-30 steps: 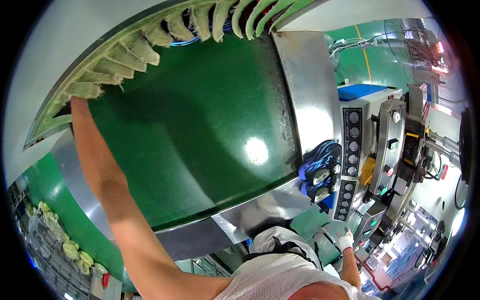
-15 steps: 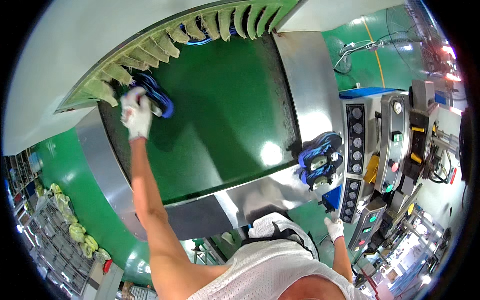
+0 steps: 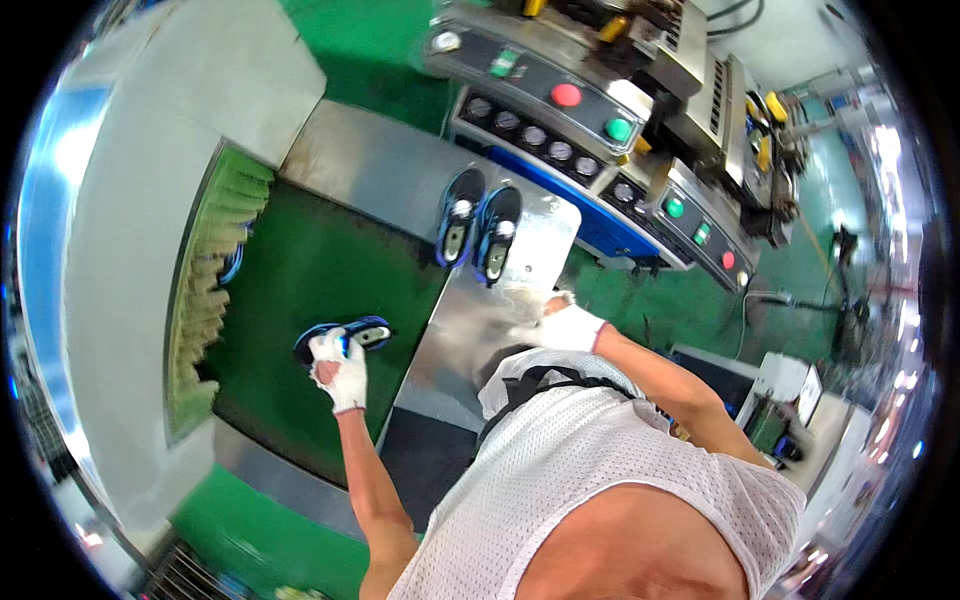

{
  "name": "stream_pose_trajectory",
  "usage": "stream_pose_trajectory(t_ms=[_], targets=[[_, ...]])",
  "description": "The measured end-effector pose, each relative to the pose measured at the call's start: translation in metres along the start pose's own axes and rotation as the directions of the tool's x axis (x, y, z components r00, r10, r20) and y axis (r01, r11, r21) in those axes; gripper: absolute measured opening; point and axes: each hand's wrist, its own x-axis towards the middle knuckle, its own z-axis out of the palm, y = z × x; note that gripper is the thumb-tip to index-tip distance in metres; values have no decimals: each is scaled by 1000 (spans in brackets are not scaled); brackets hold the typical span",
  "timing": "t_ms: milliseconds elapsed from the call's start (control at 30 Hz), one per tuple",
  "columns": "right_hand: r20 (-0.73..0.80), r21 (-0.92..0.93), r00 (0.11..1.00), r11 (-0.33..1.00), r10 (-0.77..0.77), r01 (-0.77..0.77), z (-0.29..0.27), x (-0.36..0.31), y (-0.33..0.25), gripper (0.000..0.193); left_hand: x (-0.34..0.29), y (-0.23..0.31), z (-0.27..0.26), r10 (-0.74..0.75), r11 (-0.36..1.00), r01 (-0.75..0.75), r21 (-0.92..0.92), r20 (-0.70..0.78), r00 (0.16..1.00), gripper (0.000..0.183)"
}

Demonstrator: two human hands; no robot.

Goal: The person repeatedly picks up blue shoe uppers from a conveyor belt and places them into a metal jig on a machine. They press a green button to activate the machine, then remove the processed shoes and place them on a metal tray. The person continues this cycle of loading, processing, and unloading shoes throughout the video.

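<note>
My left hand (image 3: 341, 374), in a white glove, is closed on a black-and-blue shoe (image 3: 374, 332) over the green belt (image 3: 300, 265). The glove hides part of the shoe; whether the shoe touches the belt I cannot tell. My right hand (image 3: 570, 328), gloved too, is beside the metal ledge (image 3: 450, 325) in front of my body. Its blurred fingers look stretched out and apart, with nothing seen in them. Two similar shoes stand side by side on the metal ledge, the left shoe (image 3: 458, 218) and the right shoe (image 3: 497, 235).
A fringed green curtain (image 3: 215, 290) hangs across the machine opening at left, with a blue-edged item (image 3: 233, 265) partly showing behind it. Control panels (image 3: 535, 85) with buttons and a row of gauges (image 3: 533, 136) stand beyond the ledge. A dark mat (image 3: 425, 455) lies near my waist.
My view has turned to the right. My left hand has brought the shoe from beside the curtain toward the near part of the belt. My right hand has come to the ledge's edge.
</note>
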Motion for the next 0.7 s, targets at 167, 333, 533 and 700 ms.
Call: stream_pose_trajectory(t_ms=[167,333,533,700], targets=[[-155,-185,965,965,-214,185,-6,-15,-36,81,-3,213,-29,387,901,-336,-275,154,909,26],[-749,9,632,951,-199,309,-75,-55,39,42,-7,409,-12,854,508,-749,-425,136,502,32],[-571,682,727,713,383,160,-180,-220,116,68,-31,610,0,981,65,-799,-597,-109,161,61],[-660,691,501,190,560,697,-167,-289,190,55,-24,723,91,927,233,-616,-753,-20,375,65]])
